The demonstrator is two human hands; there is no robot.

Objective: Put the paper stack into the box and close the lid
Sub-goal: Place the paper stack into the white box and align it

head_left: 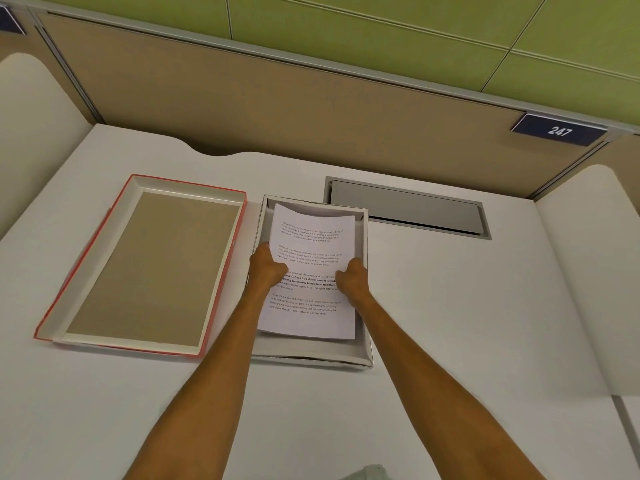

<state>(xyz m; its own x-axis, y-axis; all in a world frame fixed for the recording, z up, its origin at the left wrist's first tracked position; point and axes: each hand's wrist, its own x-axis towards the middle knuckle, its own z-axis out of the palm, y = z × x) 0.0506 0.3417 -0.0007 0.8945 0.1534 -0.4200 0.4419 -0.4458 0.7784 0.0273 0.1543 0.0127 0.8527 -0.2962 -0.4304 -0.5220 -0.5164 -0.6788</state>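
Note:
A stack of white printed paper (313,237) lies inside the open white box (363,355) at the middle of the desk, its far end curling up against the box's far wall. My left hand (266,270) grips the stack's left edge and my right hand (353,277) grips its right edge, both about halfway along the sheet. The red-edged lid (86,271) rests upside down on the desk just left of the box, showing its brown inside.
A grey cable hatch (408,207) is set into the white desk (467,306) behind and right of the box. A tan partition (277,109) with a "247" plate (558,130) closes the back. Curved side panels stand at both ends.

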